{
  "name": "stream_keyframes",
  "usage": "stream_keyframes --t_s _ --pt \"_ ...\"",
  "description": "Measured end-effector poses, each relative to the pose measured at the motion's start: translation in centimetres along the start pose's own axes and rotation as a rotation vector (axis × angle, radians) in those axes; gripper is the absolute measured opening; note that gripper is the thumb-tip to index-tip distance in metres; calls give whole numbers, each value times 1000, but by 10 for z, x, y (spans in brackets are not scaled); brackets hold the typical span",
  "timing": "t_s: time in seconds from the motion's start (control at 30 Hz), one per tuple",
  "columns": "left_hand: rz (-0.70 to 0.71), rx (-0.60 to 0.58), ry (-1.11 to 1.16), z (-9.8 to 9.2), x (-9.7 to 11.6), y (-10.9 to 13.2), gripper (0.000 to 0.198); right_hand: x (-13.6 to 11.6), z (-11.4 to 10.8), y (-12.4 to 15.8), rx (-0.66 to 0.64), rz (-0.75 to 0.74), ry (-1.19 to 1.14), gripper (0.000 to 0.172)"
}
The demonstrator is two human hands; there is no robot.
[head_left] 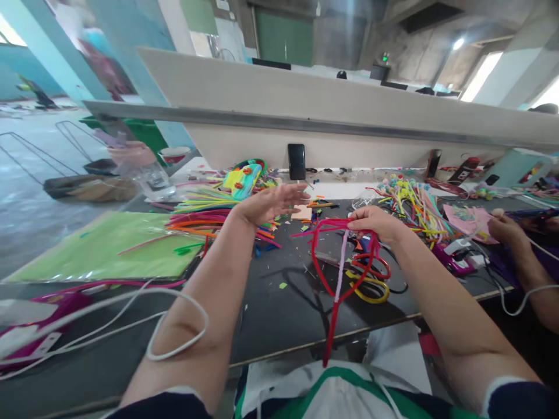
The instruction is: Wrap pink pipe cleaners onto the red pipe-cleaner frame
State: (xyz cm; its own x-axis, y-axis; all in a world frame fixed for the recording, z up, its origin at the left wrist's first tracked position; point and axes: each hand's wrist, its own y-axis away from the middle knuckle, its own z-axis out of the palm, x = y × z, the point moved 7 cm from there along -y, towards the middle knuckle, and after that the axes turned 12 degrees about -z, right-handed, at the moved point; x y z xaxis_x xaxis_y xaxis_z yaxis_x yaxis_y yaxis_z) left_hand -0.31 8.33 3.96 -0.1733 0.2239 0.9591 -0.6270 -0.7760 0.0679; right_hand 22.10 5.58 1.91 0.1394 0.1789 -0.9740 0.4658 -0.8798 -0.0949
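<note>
Red-and-lilac fuzzy wire frame (341,267) hangs from the pinching right hand (371,224).
Its red tail (331,331) dangles nearest, yellow-handled scissors (371,300) on the counter (271,314) below that hand. The frame looks light, bendable, easily squashed; the gathered top, already pinched, seems the surest hold. The left hand (274,203), well apart, grips nothing, beside loose fuzzy stems (196,221).

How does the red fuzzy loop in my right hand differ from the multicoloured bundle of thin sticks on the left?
The red fuzzy loop is bent into a leaf-like outline; the multicoloured bundle of thin sticks is mostly straight. Your right hand holds the loop up; the bundle lies flat. The loop is mainly red; the bundle mixes green, pink, orange.
</note>
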Motion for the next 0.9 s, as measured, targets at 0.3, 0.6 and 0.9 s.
stream_keyframes --t_s 0.3,0.6,0.9 --pt "-235 146 -307 39 7 -29 7 -40 39 -13 -160 -10 154 20" --pt "-457 -212 -533 67 -22 -5 15 -44 46 -10 -205 23 245 21" --pt "-525 -207 -304 68 -40 1 13 -38 49 -10 -225 53 271 23"
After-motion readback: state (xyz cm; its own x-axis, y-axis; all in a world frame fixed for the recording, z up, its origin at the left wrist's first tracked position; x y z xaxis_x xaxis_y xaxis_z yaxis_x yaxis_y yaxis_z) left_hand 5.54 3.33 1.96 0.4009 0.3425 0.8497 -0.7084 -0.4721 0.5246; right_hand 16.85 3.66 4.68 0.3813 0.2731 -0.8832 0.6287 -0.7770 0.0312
